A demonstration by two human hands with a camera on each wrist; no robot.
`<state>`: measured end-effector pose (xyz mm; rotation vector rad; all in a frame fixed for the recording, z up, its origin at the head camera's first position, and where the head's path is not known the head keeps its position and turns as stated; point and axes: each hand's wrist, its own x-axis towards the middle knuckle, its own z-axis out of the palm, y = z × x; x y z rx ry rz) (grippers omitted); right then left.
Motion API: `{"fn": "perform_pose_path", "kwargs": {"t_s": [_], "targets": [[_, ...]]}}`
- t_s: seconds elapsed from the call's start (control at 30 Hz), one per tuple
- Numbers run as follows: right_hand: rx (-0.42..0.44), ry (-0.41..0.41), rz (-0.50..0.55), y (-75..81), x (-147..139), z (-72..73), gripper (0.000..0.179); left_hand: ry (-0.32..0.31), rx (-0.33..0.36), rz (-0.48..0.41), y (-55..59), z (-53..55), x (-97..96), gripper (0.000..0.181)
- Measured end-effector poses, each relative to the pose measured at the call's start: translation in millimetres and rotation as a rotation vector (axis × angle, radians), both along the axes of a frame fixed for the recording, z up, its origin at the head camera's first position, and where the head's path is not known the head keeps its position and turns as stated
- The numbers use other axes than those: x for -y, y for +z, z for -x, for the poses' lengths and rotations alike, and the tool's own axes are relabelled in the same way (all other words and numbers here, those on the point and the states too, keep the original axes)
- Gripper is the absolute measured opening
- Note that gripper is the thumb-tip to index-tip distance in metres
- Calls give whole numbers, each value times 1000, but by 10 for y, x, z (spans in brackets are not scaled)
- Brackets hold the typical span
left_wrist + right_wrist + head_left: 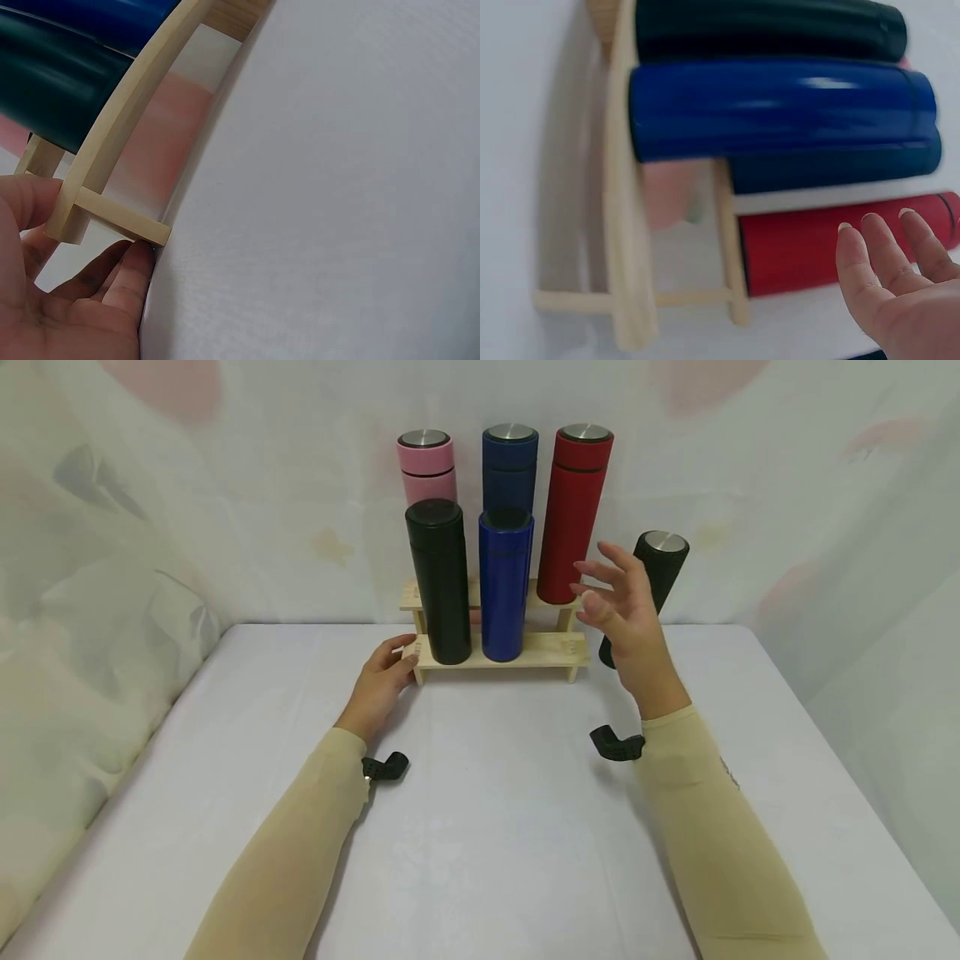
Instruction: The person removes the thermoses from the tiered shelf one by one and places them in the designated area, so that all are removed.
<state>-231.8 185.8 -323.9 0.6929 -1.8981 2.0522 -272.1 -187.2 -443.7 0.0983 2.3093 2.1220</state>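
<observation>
A two-tier wooden rack (551, 649) holds several thermos bottles. My left hand (382, 685) grips the left end of its lower tier, thumb and fingers on either side of the wood (112, 150) in the left wrist view. On that tier stand a black thermos (440, 585) and a glossy blue thermos (506, 585). Behind them, a pink thermos (427, 464), a dark blue thermos (510, 460) and a red thermos (576, 518) stand on the upper tier. In the air right of the red one, my right hand (626, 610) has loosely bent fingers (877, 247) and holds nothing.
Another black thermos (663, 564) with a silver lid stands on the table right of the rack, partly hidden by my right hand. White cloth covers the table (480, 827). A patterned curtain (300, 485) hangs behind and at the sides.
</observation>
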Motion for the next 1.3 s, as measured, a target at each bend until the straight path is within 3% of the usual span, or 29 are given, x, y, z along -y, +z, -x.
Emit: {"fn": "perform_pose_path", "kwargs": {"t_s": [0.17, 0.33, 0.6, 0.83, 1.3], "targets": [[27, 29, -80, -116, 143, 72, 81, -3, 9, -4, 14, -6, -12, 50], [47, 8, -158, -225, 260, 171, 91, 5, 10, 11, 7, -3, -6, 50], [118, -1, -139, -357, 437, 385, 84, 11, 14, -9, 11, -9, -3, 49], [152, 10, -157, -381, 602, 466, 85, 11, 10, 6, 17, -5, -5, 49], [158, -97, -211, -430, 773, 545, 92, 6, 3, 19, 46, -31, -19, 49]]}}
